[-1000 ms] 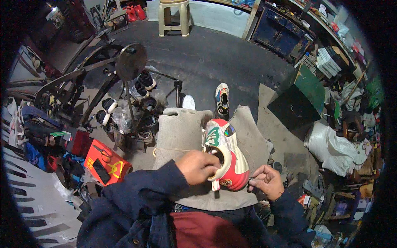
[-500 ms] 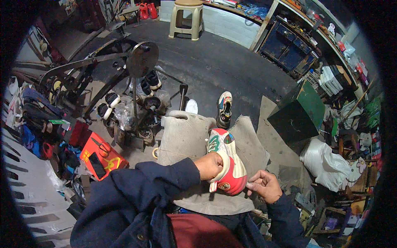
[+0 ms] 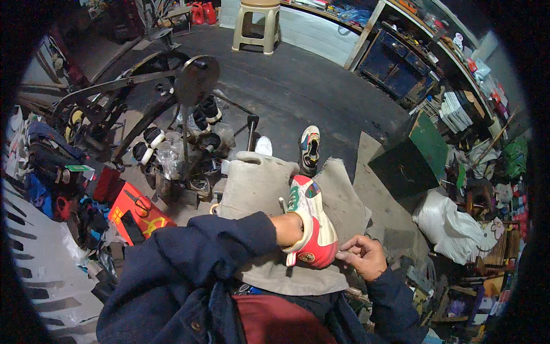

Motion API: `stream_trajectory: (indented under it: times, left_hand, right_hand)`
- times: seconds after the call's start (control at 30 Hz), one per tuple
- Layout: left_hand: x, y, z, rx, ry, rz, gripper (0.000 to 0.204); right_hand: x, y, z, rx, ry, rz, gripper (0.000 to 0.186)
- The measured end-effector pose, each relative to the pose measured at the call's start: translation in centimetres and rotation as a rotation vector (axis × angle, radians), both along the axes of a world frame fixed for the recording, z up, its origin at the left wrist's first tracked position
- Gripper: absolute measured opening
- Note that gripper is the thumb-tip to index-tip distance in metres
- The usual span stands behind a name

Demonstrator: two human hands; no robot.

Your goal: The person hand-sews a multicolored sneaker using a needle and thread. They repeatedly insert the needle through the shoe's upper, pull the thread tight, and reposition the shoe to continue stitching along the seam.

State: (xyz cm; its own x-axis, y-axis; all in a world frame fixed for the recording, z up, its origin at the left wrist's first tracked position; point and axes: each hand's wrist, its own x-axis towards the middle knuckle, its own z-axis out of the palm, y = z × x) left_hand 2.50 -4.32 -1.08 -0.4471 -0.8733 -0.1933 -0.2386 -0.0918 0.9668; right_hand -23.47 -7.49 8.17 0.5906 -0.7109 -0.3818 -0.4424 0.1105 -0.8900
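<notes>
A white, red and green sneaker [image 3: 325, 232] is held above the grey cloth [image 3: 255, 186] over my lap, its red heel toward me. My left hand [image 3: 288, 228] reaches into the shoe's opening and holds it; the fingers are hidden inside. A small pale tip shows beside the green part; I cannot tell what it is. At the heel's right side my right hand [image 3: 368, 257] is closed, thumb and forefinger pinched against the sole edge. What they pinch is too small to make out. A similar sneaker [image 3: 309, 150] stands on the floor beyond the cloth.
A black iron machine with a round plate [image 3: 196, 80] stands at the left, several shoes near its base. A red box [image 3: 143, 213] carries scissors and a phone. On the right are a dark green box [image 3: 413, 157] and a white sack [image 3: 447, 226]. A stool [image 3: 256, 26] stands far back.
My left hand has gone deeper into the sneaker, hiding the fingers. The sneaker and my right hand have shifted slightly left; the right hand stays pinched at the heel.
</notes>
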Motion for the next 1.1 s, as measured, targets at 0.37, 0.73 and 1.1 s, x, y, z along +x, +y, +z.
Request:
stream_trajectory:
  times: [0.37, 0.73, 1.1]
  left_hand:
    - [2.0, 1.0, 6.3, 0.242, 0.028, -0.094, 0.025]
    - [1.5, 1.4, 1.1, 0.365, 0.235, -0.013, 0.017]
    - [1.8, 1.4, 2.9, 0.408, 0.287, 0.000, 0.029]
  right_hand:
    - [1.9, 1.5, 2.9, -0.534, 0.243, 0.251, 0.023]
    - [0.0, 1.7, -0.6, -0.618, 0.324, 0.214, 0.039]
    - [-1.3, 1.0, -1.1, -0.741, 0.453, 0.115, 0.068]
